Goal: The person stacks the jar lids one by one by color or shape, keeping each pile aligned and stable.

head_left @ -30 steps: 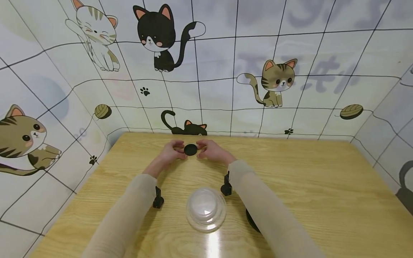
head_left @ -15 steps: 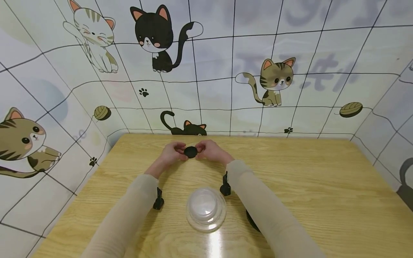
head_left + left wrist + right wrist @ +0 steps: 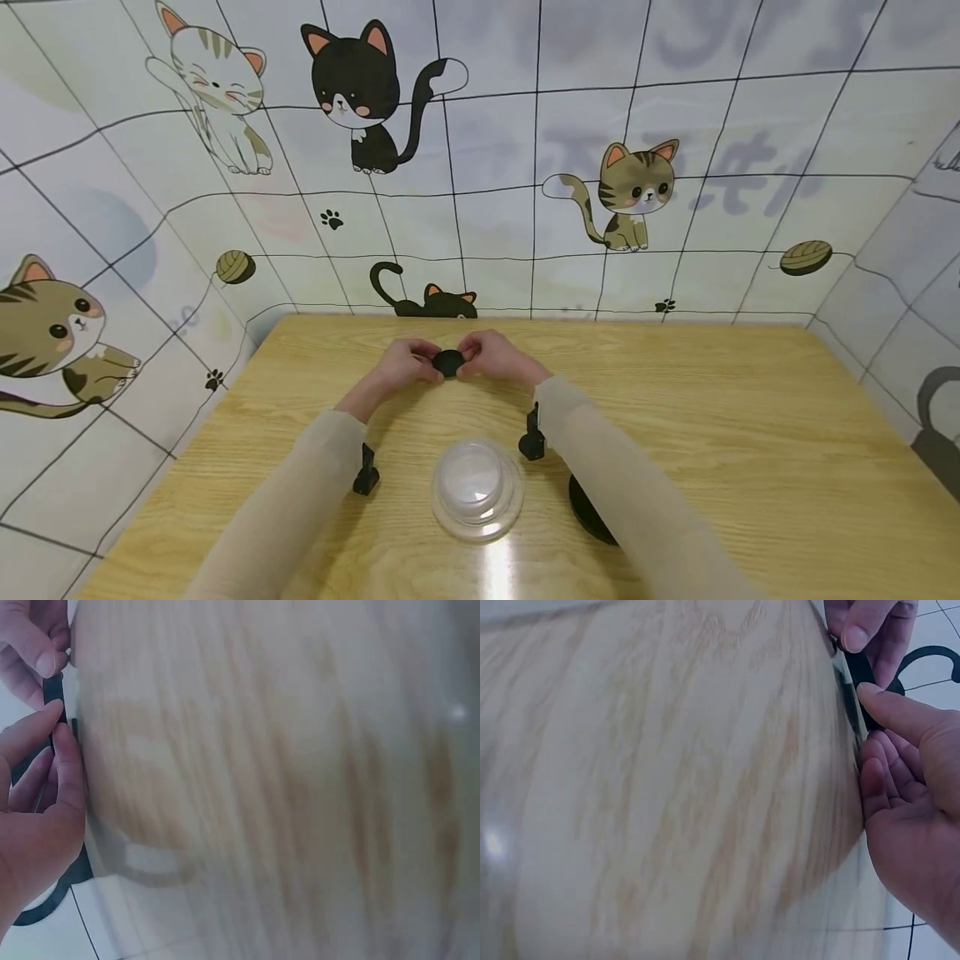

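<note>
Near the back edge of the table, both hands hold a small round black lid-like disc (image 3: 448,363) between them. My left hand (image 3: 408,367) pinches its left rim between thumb and fingers. On the opposite rim, my right hand (image 3: 495,357) does the same. The left wrist view shows the disc edge-on as a thin dark strip (image 3: 54,694) with fingertips of both hands on it. From the right wrist, the right thumb (image 3: 889,705) presses its near side, while the left hand (image 3: 874,626) grips the far end.
A clear, stepped round container (image 3: 476,487) stands on the wooden table (image 3: 712,433) between the forearms. A larger black disc (image 3: 588,512) lies partly hidden under the right sleeve. A cat-patterned wall covering (image 3: 510,225) rises behind the table's back edge.
Both hands have closed in on the black disc, the left one moving right, and fingertips now grip its rim. The disc has shifted slightly toward me. The clear container stays put.
</note>
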Demonstrator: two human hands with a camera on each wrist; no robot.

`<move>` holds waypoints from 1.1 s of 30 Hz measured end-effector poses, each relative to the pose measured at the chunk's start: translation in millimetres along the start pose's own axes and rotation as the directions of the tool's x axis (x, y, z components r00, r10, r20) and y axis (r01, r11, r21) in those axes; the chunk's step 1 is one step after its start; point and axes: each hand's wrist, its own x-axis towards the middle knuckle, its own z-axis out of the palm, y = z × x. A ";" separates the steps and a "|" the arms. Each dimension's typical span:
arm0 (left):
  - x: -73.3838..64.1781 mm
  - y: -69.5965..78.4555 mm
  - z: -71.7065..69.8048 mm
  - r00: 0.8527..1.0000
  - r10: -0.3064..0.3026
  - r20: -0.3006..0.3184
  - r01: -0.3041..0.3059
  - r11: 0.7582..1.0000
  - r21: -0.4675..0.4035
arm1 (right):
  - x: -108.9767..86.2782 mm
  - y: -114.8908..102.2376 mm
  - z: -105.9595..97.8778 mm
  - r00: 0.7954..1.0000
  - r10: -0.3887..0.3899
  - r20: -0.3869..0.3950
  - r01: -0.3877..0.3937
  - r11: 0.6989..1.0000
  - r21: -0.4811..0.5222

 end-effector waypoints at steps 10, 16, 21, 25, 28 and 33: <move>-15.3 37.5 17.6 0.996 0.054 0.073 -0.047 0.995 -0.085 | -37.9 -2.6 -32.9 1.000 -0.026 0.009 0.026 1.000 0.012; -22.8 53.8 28.2 0.992 0.088 0.095 -0.078 0.992 -0.100 | -65.4 -7.7 -48.9 0.996 -0.082 -0.020 0.083 0.995 0.054; -36.3 71.5 38.9 0.983 0.135 0.127 -0.115 0.981 -0.154 | -92.6 -9.4 -61.0 0.993 -0.109 -0.038 0.112 0.989 0.091; -46.9 81.6 51.5 0.972 0.166 0.163 -0.139 0.976 -0.169 | -116.3 -8.5 -70.3 0.993 -0.115 -0.034 0.117 0.988 0.096; -55.2 87.5 62.4 0.966 0.179 0.187 -0.149 0.975 -0.168 | -133.6 -6.7 -75.2 0.993 -0.116 -0.026 0.118 0.989 0.088; -68.3 94.5 80.1 0.958 0.194 0.209 -0.159 0.972 -0.176 | -158.6 -1.6 -79.4 0.993 -0.113 -0.015 0.114 0.990 0.077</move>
